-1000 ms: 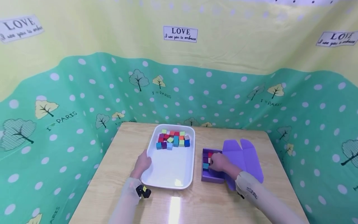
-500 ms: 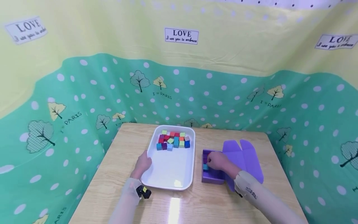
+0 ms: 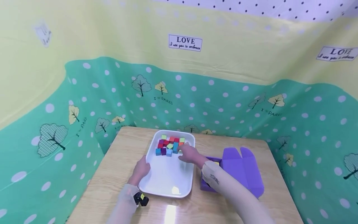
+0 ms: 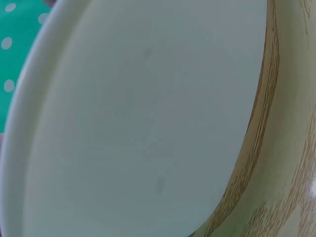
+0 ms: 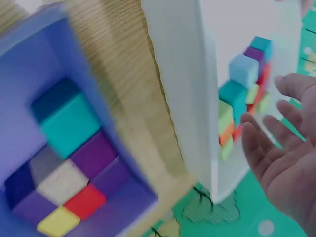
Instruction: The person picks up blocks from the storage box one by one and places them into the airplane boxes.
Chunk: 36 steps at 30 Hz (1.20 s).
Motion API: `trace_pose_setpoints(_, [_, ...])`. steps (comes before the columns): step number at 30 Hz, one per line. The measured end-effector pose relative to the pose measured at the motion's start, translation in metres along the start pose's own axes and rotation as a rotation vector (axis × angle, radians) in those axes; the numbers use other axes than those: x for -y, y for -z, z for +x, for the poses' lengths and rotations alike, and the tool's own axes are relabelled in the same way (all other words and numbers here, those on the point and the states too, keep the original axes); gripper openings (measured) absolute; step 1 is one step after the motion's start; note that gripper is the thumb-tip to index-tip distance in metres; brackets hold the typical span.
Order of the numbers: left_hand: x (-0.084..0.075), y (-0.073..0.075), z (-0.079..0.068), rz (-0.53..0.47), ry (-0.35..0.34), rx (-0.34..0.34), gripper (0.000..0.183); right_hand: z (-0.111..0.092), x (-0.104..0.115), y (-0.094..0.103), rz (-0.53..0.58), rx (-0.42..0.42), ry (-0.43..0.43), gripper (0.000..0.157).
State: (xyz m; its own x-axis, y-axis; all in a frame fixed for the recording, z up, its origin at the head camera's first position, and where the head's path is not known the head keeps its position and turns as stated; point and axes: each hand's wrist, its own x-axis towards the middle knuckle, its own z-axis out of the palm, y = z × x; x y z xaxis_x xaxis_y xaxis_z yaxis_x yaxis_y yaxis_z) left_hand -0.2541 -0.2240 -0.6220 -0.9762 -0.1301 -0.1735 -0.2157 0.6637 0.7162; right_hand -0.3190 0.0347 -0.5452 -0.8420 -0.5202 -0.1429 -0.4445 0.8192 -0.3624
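My left hand (image 3: 141, 170) grips the left rim of a white tray (image 3: 160, 180); the left wrist view shows mostly the tray's outer wall (image 4: 148, 108). Cubes of several colours, among them a light blue cube (image 3: 169, 152) and a tall teal block (image 3: 175, 147), sit toward the tray's far end. Over the right side of these cubes reaches my right hand (image 3: 190, 154). In the right wrist view its fingers are spread and relaxed, with nothing between them. A purple box (image 3: 205, 186) to the right contains a teal cube (image 5: 74, 128), a red cube (image 5: 85, 201) and several others.
The box's purple lid (image 3: 237, 169) lies folded open to its right. Both containers stand on a wooden table (image 3: 123, 149). A green and yellow patterned curtain (image 3: 195, 93) encloses the back and sides. My right forearm crosses above the box.
My right hand has left the purple box and moved left over the tray's cubes. A yellow cube now shows in the box. The left hand stays on the tray rim.
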Motion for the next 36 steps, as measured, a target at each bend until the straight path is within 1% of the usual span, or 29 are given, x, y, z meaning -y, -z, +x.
trace_pose_setpoints(2, [0.000,-0.002,0.001,0.005,0.002,-0.007,0.043,0.010,0.003,-0.009,0.017,-0.004,-0.003,0.044])
trace_pose_setpoints(3, [-0.001,-0.003,0.001,0.005,0.003,-0.012,0.043,0.014,0.005,-0.014,0.033,0.001,-0.021,0.048])
trace_pose_setpoints(6, [-0.001,-0.008,-0.001,-0.005,0.005,-0.015,0.044,0.021,0.009,-0.025,0.088,0.056,-0.109,0.054])
trace_pose_setpoints(7, [0.000,-0.008,-0.002,-0.010,0.002,-0.014,0.044,0.024,0.011,-0.029,0.084,0.075,-0.135,0.055])
trace_pose_setpoints(10, [0.002,-0.011,-0.002,-0.005,-0.010,-0.015,0.045,0.030,0.011,-0.040,0.026,0.104,-0.189,0.050])
trace_pose_setpoints(11, [0.003,-0.012,-0.002,-0.003,-0.018,-0.021,0.045,0.031,0.010,-0.043,0.003,0.101,-0.194,0.047])
trace_pose_setpoints(14, [0.004,-0.012,-0.001,0.003,-0.029,-0.052,0.044,0.037,0.007,-0.049,-0.046,0.062,-0.194,0.049])
trace_pose_setpoints(18, [0.004,-0.010,-0.001,-0.004,-0.035,-0.059,0.043,0.043,0.004,-0.055,-0.050,0.032,-0.193,0.051])
trace_pose_setpoints(19, [0.004,-0.009,-0.001,-0.005,-0.032,-0.061,0.043,0.044,0.003,-0.056,-0.046,0.024,-0.191,0.049])
trace_pose_setpoints(21, [0.004,-0.009,-0.002,-0.006,-0.022,-0.060,0.043,0.044,0.003,-0.058,-0.020,0.006,-0.181,0.044])
trace_pose_setpoints(24, [0.005,-0.010,-0.007,-0.016,-0.003,-0.044,0.043,0.039,0.002,-0.061,0.032,-0.021,-0.160,0.034])
trace_pose_setpoints(27, [0.007,-0.012,-0.009,-0.018,0.005,-0.060,0.042,0.031,0.000,-0.058,0.079,-0.044,-0.112,0.033])
trace_pose_setpoints(28, [0.007,-0.011,-0.009,-0.019,-0.003,-0.063,0.042,0.029,-0.002,-0.055,0.083,-0.054,-0.087,0.033])
trace_pose_setpoints(31, [0.007,-0.011,-0.006,-0.024,-0.013,-0.069,0.044,0.020,-0.008,-0.042,0.079,-0.090,0.003,0.037])
trace_pose_setpoints(33, [0.006,-0.011,-0.004,-0.031,-0.011,-0.054,0.045,0.012,-0.013,-0.030,0.072,-0.106,0.053,0.038])
trace_pose_setpoints(36, [0.005,-0.008,-0.003,-0.024,-0.005,-0.052,0.045,-0.003,-0.017,-0.010,0.061,-0.103,0.086,0.037])
